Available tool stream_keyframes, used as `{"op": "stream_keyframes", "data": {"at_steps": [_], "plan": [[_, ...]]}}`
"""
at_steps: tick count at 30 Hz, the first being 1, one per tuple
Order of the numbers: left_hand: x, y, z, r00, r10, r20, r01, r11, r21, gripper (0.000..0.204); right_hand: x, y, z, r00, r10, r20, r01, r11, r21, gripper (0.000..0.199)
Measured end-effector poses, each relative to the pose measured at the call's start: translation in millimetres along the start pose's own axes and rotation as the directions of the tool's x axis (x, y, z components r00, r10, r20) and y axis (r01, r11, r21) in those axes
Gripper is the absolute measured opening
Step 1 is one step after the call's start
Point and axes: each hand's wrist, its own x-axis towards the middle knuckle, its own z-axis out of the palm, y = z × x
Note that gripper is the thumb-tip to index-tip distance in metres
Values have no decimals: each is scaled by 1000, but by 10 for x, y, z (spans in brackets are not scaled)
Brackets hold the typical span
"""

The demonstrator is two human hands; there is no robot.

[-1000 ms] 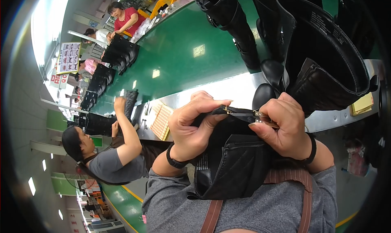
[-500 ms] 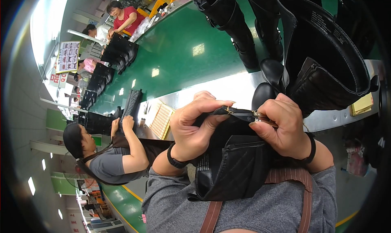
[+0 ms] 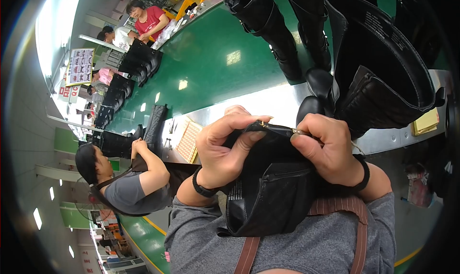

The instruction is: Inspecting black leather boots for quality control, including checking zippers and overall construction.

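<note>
Our left grip (image 3: 223, 147) pinches a soft black boot (image 3: 280, 197) by its edge; our right grip (image 3: 329, 147) clasps a mostly hidden small metal piece (image 3: 297, 130) that, slipping, could scratch it.

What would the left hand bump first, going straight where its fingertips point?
Beyond the black boot it pinches, the left hand would probably meet the right hand first, though depth is hard to judge.
</note>
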Motion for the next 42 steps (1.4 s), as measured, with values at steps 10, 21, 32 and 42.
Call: {"op": "stream_keyframes", "data": {"at_steps": [10,21,32,42], "plan": [[-13,-58,36,1000,-2,-27,2,1000,-10,20,-40,115,-47,987,-157,-41,143,961,-237,28],[-3,-38,26,1000,30,-7,-30,999,36,24,0,60,-49,981,-193,18,191,949,-250,26],[6,-23,50,998,61,3,-61,996,60,25,15,29,-39,971,-239,6,231,932,-280,25],[-21,-57,60,997,80,-2,-80,996,31,25,31,19,-127,985,123,-121,-97,975,200,30]]}}
